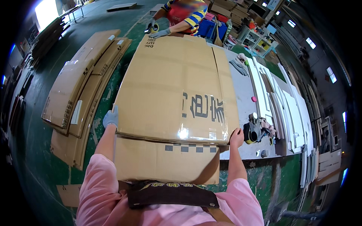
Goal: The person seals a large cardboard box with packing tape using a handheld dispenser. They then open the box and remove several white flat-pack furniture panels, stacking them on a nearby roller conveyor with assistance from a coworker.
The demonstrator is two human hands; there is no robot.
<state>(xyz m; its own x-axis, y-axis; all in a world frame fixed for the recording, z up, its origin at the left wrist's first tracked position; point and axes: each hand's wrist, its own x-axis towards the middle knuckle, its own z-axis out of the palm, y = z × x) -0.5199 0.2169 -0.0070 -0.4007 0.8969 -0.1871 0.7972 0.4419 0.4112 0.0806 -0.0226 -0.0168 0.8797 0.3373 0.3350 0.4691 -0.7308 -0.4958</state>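
A large flat cardboard package [167, 84] with clear tape and dark printing lies before me. My left hand [111, 117], in a light grey-blue glove, grips its left edge near the close corner. My right hand [237, 137], which looks bare, holds the close right corner. Under the package, another cardboard piece [135, 161] with a row of dark squares sticks out towards me. At the far end a co-worker's gloved hand [160, 33] rests on the package, and the co-worker's other gloved hand is at a tape dispenser [152, 28].
Flat cardboard packages [68, 93] are stacked at the left. On the grey worktable [243, 87] at the right lie grey gloves [239, 67], a pink round object [253, 99], another tape dispenser [251, 132] and long white panels [291, 113]. A broom [218, 36] stands behind.
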